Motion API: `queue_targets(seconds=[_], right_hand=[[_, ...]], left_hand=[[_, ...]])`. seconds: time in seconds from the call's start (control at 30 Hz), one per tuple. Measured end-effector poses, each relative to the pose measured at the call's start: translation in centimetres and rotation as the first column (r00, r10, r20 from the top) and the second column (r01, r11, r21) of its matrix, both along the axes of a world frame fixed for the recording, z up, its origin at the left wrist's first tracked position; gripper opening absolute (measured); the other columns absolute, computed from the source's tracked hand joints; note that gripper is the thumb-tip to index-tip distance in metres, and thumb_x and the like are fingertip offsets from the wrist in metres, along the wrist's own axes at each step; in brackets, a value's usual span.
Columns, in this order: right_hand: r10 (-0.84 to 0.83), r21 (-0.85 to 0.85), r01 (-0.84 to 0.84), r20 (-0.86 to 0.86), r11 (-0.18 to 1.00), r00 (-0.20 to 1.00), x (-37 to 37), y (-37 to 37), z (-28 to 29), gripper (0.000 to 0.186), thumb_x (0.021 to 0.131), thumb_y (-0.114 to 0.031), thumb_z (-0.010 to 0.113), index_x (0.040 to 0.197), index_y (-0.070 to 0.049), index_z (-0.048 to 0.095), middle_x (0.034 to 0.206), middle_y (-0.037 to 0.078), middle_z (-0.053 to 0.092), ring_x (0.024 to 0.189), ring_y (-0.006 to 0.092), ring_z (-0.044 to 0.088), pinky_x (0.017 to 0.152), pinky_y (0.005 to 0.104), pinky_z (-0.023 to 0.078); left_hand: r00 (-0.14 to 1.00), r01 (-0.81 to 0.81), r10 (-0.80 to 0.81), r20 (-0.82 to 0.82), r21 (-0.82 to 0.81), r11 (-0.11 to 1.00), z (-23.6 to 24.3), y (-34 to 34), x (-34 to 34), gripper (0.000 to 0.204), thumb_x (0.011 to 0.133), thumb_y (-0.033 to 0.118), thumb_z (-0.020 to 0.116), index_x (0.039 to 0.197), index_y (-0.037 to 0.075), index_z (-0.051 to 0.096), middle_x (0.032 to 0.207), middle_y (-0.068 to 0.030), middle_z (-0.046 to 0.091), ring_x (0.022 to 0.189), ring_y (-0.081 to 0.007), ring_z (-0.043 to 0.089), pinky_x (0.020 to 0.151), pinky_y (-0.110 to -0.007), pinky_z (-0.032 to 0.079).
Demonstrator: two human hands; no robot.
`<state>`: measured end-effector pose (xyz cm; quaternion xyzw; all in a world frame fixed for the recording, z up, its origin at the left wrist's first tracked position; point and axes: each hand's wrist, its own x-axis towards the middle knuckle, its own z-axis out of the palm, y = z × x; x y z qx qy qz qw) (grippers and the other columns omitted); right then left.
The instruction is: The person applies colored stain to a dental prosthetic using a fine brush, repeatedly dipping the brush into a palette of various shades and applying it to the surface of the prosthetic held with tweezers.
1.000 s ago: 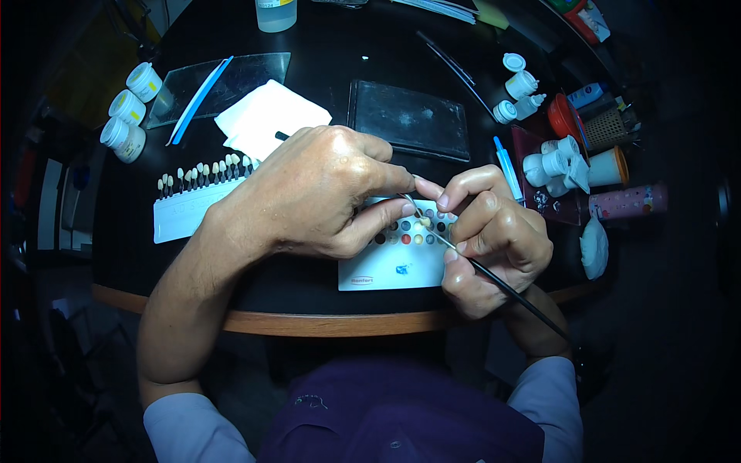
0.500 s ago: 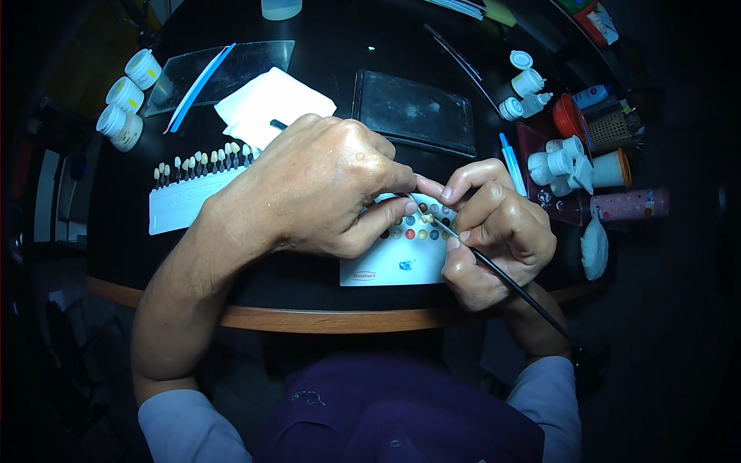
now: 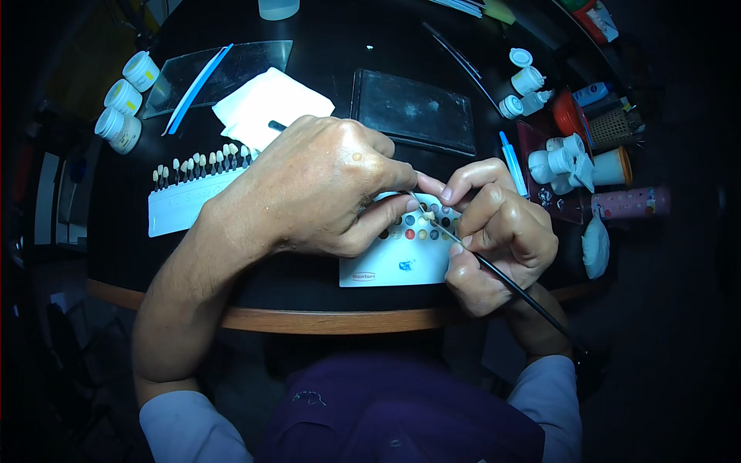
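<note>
My left hand (image 3: 332, 189) is closed around a thin metal tool (image 3: 417, 201), most of it hidden by the fingers; a dark end (image 3: 277, 125) sticks out behind the hand. At the tool's tip is a small cream-coloured tooth crown (image 3: 429, 217). In my right hand (image 3: 502, 239), a fine brush with a long black handle (image 3: 519, 288) is pinched, its tip pointing at the crown. Fingertips of both hands meet just above. Below them lies a white palette card (image 3: 378, 272) with rows of coloured dots and a blue smear.
At left stand a tooth shade guide (image 3: 174, 214), white jars (image 3: 123, 98) and a folded white cloth (image 3: 262, 96). A flat black case (image 3: 413, 112) lies beyond my hands. Bottles (image 3: 528, 80), a blue pen (image 3: 511, 162) and small cups (image 3: 559, 160) line the right. The wooden table edge (image 3: 332, 321) runs in front.
My right hand has shifted slightly down and to the right, drawing the brush tip back a little from the crown. My left hand stays almost still.
</note>
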<state>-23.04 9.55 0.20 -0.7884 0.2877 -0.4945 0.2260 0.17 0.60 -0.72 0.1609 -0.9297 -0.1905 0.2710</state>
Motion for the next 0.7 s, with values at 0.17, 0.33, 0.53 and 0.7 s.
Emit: queue_targets(seconds=[0.17,0.33,0.53,0.7], right_hand=[[0.003,-0.054,0.001,0.089,0.999,0.996,-0.6,0.2,-0.6,0.017,0.070,0.005,0.068,0.076,-0.004,0.055,0.071,0.008,0.060,0.090,0.0282,0.066,0.090,0.0499,0.066],[0.013,-0.070,-0.003,0.147,0.998,0.989,-0.8,0.6,-0.2,0.017,0.073,0.005,0.070,0.078,-0.003,0.056,0.074,0.009,0.061,0.093,0.0273,0.065,0.094,0.0535,0.066],[-0.008,-0.108,0.019,0.107,0.994,0.994,-0.6,0.4,-0.1,0.018,0.074,0.006,0.071,0.078,-0.005,0.057,0.074,0.008,0.061,0.090,0.0268,0.066,0.088,0.0488,0.067],[-0.039,-0.143,0.049,0.072,0.989,0.997,-0.4,0.4,-0.1,0.019,0.073,0.006,0.071,0.077,-0.005,0.056,0.074,0.007,0.061,0.088,0.0274,0.067,0.087,0.0480,0.067]], left_hand=[[0.988,0.063,-0.049,-0.147,0.088,0.994,-0.7,-0.5,-0.6,0.021,0.091,0.014,0.081,0.111,0.009,0.086,0.069,-0.0054,0.063,0.059,-0.0180,0.060,0.052,-0.035,0.043],[0.969,0.108,-0.083,-0.232,0.097,0.989,-0.6,-0.8,-1.0,0.016,0.092,0.015,0.083,0.104,0.005,0.085,0.072,-0.0058,0.065,0.059,-0.0171,0.063,0.052,-0.032,0.050],[0.943,0.147,-0.108,-0.316,0.100,0.984,-1.3,-1.0,-1.2,0.016,0.091,0.015,0.085,0.104,0.005,0.085,0.073,-0.0049,0.065,0.060,-0.0155,0.062,0.051,-0.030,0.048],[0.945,0.143,-0.107,-0.310,0.093,0.985,-1.0,-0.9,-1.3,0.017,0.091,0.015,0.085,0.104,0.006,0.085,0.073,-0.0047,0.064,0.060,-0.0159,0.061,0.051,-0.031,0.047]])
